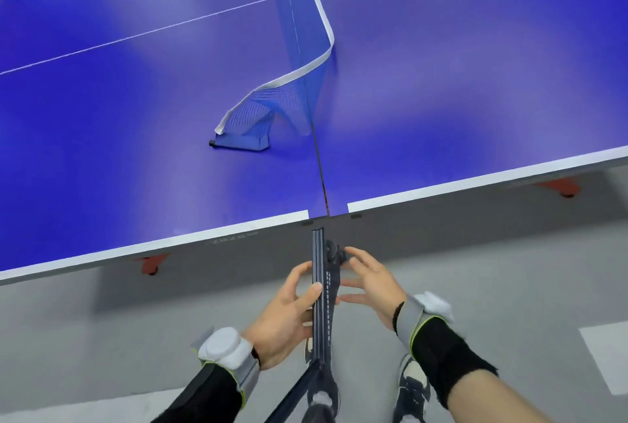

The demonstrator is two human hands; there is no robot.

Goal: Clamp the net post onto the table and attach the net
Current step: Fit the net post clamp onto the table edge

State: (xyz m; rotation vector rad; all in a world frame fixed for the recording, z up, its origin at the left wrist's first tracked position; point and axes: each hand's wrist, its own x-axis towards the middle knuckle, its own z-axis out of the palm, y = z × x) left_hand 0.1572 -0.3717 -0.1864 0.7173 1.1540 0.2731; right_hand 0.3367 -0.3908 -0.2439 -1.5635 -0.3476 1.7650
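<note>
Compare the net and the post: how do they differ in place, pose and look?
Place: the net lies on the table; the post is off it, before the near edge.
Pose: the net sags and curls; the post is straight, gripped by the left hand.
Look: the net is blue mesh with a white band; the post is dark.
Shared: neither is fixed at this end yet.

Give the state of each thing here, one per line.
net post: off the table, held at its edge
left hand: grips the net post
right hand: fingers spread beside the clamp knob
net: slack, loose end lying on the table
</note>
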